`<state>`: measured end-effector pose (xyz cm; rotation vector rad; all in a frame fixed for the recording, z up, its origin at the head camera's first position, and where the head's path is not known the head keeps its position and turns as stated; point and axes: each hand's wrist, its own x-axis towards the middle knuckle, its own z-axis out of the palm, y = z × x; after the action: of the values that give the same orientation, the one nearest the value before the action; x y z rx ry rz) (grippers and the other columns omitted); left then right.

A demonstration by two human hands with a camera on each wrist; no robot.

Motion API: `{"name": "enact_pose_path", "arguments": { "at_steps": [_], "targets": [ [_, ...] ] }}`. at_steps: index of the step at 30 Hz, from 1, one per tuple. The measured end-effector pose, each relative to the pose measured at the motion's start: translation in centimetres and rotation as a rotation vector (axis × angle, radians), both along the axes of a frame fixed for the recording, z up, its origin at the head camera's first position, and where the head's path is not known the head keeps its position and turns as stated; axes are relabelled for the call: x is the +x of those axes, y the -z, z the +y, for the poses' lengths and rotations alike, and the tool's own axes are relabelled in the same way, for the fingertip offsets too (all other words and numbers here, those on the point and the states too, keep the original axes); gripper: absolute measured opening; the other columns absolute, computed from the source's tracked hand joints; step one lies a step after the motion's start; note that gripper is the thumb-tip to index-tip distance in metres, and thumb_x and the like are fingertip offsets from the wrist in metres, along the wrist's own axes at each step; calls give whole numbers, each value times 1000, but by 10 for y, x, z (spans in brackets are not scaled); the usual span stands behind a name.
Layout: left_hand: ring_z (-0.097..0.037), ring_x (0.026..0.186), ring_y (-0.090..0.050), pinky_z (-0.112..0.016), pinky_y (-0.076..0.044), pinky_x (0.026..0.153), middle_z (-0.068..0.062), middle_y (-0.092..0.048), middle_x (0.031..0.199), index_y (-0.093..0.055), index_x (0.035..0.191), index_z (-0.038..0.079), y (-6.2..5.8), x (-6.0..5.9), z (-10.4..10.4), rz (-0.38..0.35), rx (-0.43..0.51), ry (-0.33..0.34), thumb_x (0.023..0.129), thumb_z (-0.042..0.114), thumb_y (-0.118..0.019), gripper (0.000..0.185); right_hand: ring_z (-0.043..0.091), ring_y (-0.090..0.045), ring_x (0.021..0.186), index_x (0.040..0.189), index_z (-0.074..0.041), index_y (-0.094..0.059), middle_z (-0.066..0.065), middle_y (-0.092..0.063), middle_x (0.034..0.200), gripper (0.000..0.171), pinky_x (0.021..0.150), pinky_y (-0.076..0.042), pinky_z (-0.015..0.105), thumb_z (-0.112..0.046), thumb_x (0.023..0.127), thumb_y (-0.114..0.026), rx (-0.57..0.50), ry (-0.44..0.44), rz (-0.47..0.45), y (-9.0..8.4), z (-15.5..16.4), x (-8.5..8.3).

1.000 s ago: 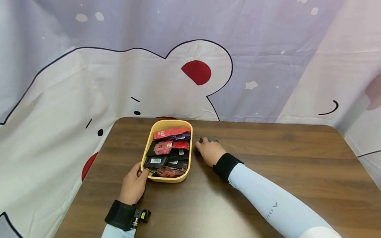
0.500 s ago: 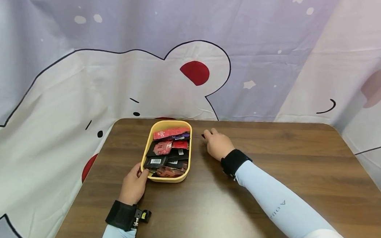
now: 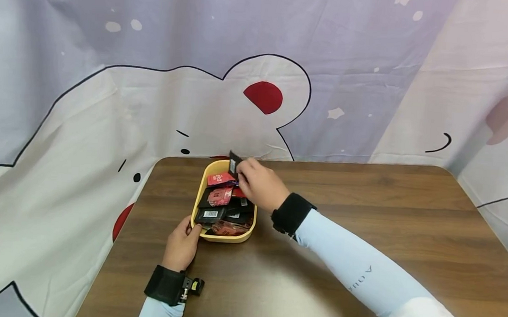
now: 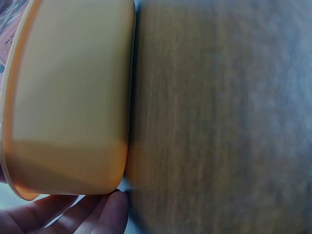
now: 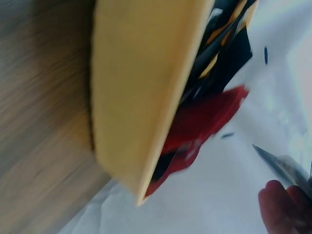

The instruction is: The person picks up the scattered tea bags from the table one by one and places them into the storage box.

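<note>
A yellow plastic basket (image 3: 196, 201) stands on the wooden table, filled with black, red and pink packets. My left hand (image 3: 180, 245) grips its near left corner, thumb over the rim; in the left wrist view the fingers (image 4: 114, 209) lie against the end wall. Over the basket's far right part, my right hand (image 3: 263, 184) pinches a small flat black packet (image 3: 234, 163) with a white barcode label. A pink packet (image 3: 220, 197) and a black packet (image 3: 210, 215) lie below it. In the right wrist view a red packet (image 5: 207, 117) juts above the rim.
Brown wooden table (image 3: 364, 209) surface extends to the right and in front of the basket. A printed curtain (image 3: 174, 100) hangs right behind the table's far edge.
My right hand was on the table right of the basket, then shifted slightly right; now it is raised over the basket with the black packet. My left hand keeps its grip.
</note>
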<state>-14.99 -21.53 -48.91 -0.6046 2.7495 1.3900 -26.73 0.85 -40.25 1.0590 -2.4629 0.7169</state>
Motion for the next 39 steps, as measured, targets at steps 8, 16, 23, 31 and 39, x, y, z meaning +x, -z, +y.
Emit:
{"name": "enact_pose_path", "arguments": {
  "at_steps": [8,16,23,31,39],
  "targets": [
    [-21,89,-55,-27,-41,73,-8,-64,105,-53,145,12,1,1,4,20,3,3,103,29,-49,46,16,-66,84,145,-17,-52,6,-64,112,48,77,-60,30,-9,98,-60,165,-73,46,0,-26,5],
    [-21,87,-54,-28,-40,72,-7,-63,103,-54,144,13,1,1,5,23,3,1,103,30,-48,45,19,-70,98,137,-12,-56,6,-68,116,41,86,-59,33,-8,96,-64,208,-75,87,8,-29,5],
    [-21,89,-54,-28,-40,72,-8,-63,106,-52,146,12,1,0,5,21,1,3,103,30,-48,47,17,-68,96,122,-13,-67,4,-68,109,27,87,-58,32,-12,95,-68,201,-113,148,16,-23,7],
    [-23,95,-55,-28,-41,76,-9,-64,113,-51,147,11,0,-1,4,10,5,-6,103,31,-48,48,20,-67,108,128,-13,-68,6,-71,118,36,98,-54,37,-32,98,-66,186,-125,160,26,-16,11],
    [-23,103,-57,-36,-46,87,-10,-67,122,-51,147,11,3,0,2,2,-8,-11,103,31,-48,48,29,-19,157,164,-25,-15,12,-22,169,100,125,-14,61,-72,87,-59,265,-70,-22,31,-9,15]
  ]
}}
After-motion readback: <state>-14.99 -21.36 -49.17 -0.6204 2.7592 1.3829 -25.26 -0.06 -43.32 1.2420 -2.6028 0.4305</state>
